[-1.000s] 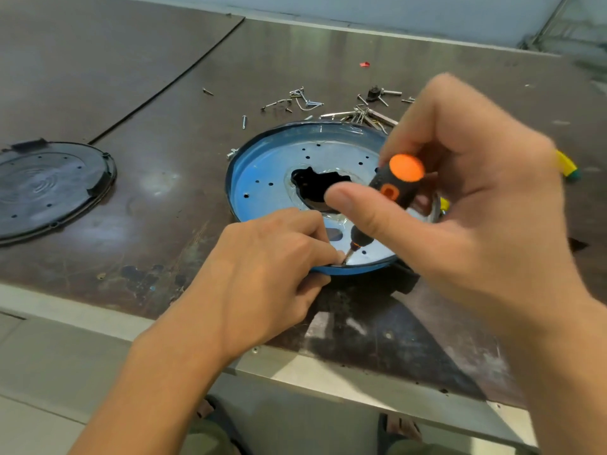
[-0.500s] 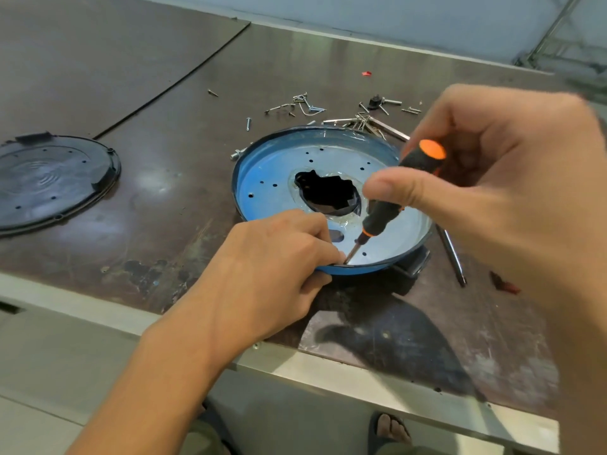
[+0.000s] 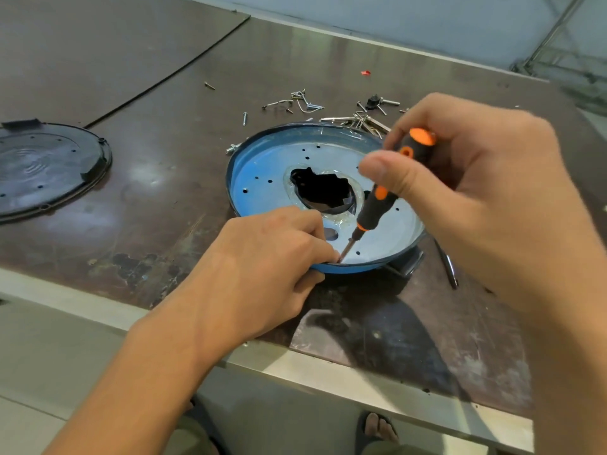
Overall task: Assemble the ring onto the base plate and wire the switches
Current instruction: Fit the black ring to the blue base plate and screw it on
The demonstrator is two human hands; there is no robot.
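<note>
A round blue base plate [image 3: 262, 178] with several small holes and a jagged dark central opening lies on the brown table. My right hand [image 3: 476, 192] grips a black and orange screwdriver [image 3: 381, 205], its tip set down at the plate's near rim. My left hand [image 3: 262, 274] rests on that near rim, its curled fingertips pinching around the screwdriver tip; whatever they hold there is hidden. A black part [image 3: 407, 264] shows under the plate's near right edge.
A black round cover [image 3: 42, 169] lies at the far left. Loose screws and metal clips [image 3: 302, 100] are scattered behind the plate. A thin dark tool [image 3: 446, 264] lies right of the plate. The table's metal front edge [image 3: 328, 372] runs close below my hands.
My right hand has tilted the screwdriver handle a little and shifted it; the tip stays at the near rim. My left hand has not moved.
</note>
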